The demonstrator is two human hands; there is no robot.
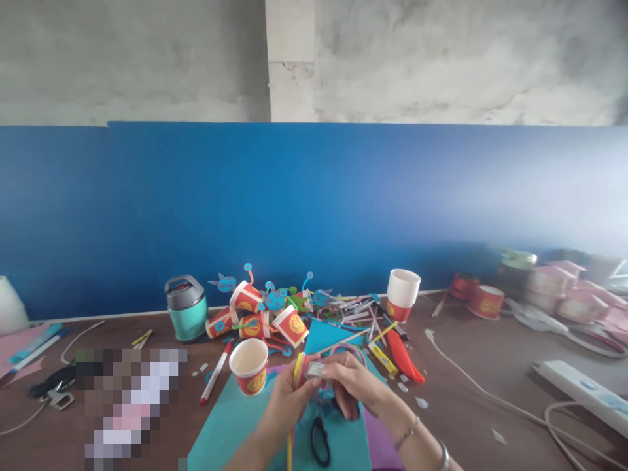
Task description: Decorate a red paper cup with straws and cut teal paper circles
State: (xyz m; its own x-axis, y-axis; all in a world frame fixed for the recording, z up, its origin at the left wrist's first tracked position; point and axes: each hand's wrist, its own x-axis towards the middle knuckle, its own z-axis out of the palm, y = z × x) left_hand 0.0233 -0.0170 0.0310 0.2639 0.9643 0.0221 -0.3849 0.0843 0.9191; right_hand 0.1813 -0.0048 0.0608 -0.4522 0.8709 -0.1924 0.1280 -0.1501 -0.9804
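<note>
1. Your left hand (287,407) is clamped around a red-and-yellow piece (298,370), above the turquoise sheet (220,428) on the bench (466,432).
2. Your right hand (357,381) brings its fingertips together on a small pale piece (314,370) in front of it; the exact contact is partly hidden.
3. The step in hand looks like peeling or fixing that pale piece; the view doesn't settle which.
4. Your next move probably calls for a steady left hold and a light right pinch, clear of the scissors (320,443).

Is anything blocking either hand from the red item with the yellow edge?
Nothing visible: the left hand holds the red item, and the right hand is at a pale piece beside it. The nearest upright cup stands off left.
</note>
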